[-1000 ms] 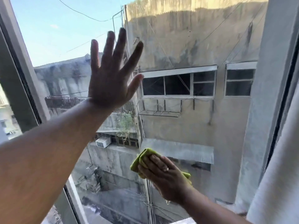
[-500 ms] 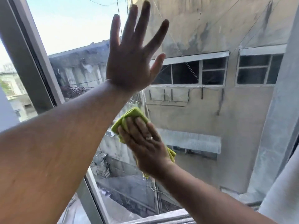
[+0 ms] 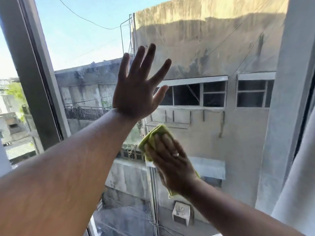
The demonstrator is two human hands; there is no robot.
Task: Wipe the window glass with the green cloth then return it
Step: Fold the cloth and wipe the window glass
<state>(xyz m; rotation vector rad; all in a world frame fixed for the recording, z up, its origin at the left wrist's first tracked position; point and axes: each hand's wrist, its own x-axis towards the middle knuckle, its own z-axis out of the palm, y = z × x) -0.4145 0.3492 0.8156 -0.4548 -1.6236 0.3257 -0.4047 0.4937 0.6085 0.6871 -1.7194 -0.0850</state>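
The window glass (image 3: 213,53) fills the view, with stained buildings showing through it. My left hand (image 3: 136,92) lies flat on the pane at mid height, fingers spread, holding nothing. Just below and to its right, my right hand (image 3: 172,164) presses the folded green cloth (image 3: 153,136) against the glass. A ring shows on one finger. Most of the cloth is hidden under the palm; its top edge and a lower corner stick out.
A grey window frame post (image 3: 34,79) slants down the left side, with another pane beyond it. A white curtain (image 3: 300,184) hangs at the right edge beside the right frame (image 3: 306,92). The sill shows as a thin strip at the bottom.
My right hand has slid the cloth across the glass, first up and left toward the left hand, then back to the right. The left hand stays flat on the pane while the view shifts.
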